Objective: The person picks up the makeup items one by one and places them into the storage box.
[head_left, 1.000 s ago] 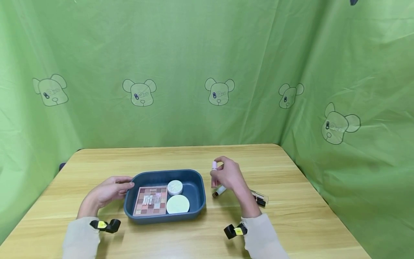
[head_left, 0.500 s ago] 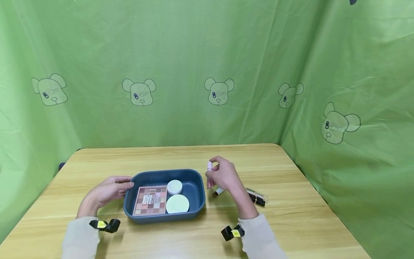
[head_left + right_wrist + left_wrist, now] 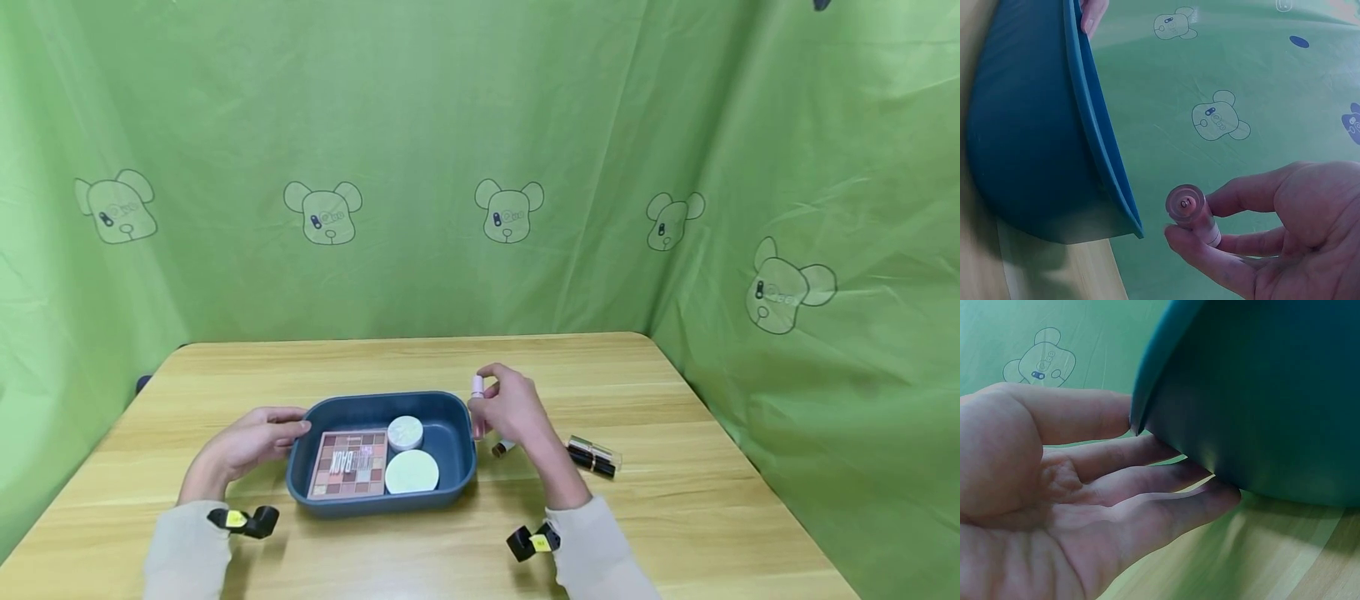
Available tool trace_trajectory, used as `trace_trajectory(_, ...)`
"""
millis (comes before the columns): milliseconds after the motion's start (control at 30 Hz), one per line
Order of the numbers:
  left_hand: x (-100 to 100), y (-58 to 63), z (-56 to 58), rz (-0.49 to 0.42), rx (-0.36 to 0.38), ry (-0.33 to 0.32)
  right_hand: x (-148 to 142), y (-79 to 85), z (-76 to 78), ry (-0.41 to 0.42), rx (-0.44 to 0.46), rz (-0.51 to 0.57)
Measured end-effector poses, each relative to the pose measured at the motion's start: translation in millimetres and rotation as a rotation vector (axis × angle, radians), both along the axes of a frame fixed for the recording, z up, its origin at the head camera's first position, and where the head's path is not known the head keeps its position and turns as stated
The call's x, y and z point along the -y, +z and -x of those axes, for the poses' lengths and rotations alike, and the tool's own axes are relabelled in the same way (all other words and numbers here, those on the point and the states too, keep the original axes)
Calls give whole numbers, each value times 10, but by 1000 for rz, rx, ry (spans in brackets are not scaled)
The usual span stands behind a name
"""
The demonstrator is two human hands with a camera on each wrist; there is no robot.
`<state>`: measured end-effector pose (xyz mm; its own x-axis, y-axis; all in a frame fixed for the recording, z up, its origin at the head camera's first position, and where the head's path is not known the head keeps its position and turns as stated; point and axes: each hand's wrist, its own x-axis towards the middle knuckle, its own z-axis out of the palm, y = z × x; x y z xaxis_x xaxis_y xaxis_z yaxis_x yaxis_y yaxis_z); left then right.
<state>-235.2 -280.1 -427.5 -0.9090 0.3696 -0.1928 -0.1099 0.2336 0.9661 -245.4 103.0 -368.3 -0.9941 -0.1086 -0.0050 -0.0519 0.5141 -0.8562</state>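
My right hand (image 3: 515,408) pinches a pink lip gloss tube (image 3: 477,387) upright beside the right end of a dark blue tray (image 3: 450,502). In the right wrist view, the tube's round clear base (image 3: 1185,204) faces the camera, between thumb and fingers and apart from the tray's rim. At the tray's left end, my left hand (image 3: 251,443) touches it with fairly straight fingers; in the left wrist view the thumb tip is right at the rim and the fingertips lie against the outer wall. Inside the tray are an eyeshadow palette (image 3: 348,465) and two round white-lidded containers (image 3: 406,433).
A white tube with a brown end (image 3: 503,447) lies on the wooden table (image 3: 675,533), partly hidden behind the right hand. Further right, dark lipstick-like tubes with clear ends (image 3: 594,457) lie by the forearm. Green curtains (image 3: 420,283) enclose the table's back and sides.
My right hand has moved left with the lip gloss tube, up to the tray's right rim. More of the dark tubes shows behind the forearm. The left hand and tray have stayed put.
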Motion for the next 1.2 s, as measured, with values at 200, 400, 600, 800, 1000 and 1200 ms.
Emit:
trace_trajectory(200, 5, -7, 8, -3, 3, 2, 40, 3, -15, 3, -1, -9)
trace_trajectory(400, 0, -1, 3, -1, 4, 3, 74, -7, -22, 15, 2, -13)
trace_trajectory(600, 5, -12, 6, -5, 0, -3, 110, -2, -31, 25, 20, -13)
trace_trajectory(800, 7, -19, 14, -8, 1, -5, 151, -1, -35, 26, 22, -32)
trace_trajectory(1000, 10, -17, 13, -7, -2, -11, 175, -32, -30, 26, 11, -73)
trace_trajectory(1200, 7, -6, 6, -6, -2, -9, 193, -59, -22, 37, 26, -65)
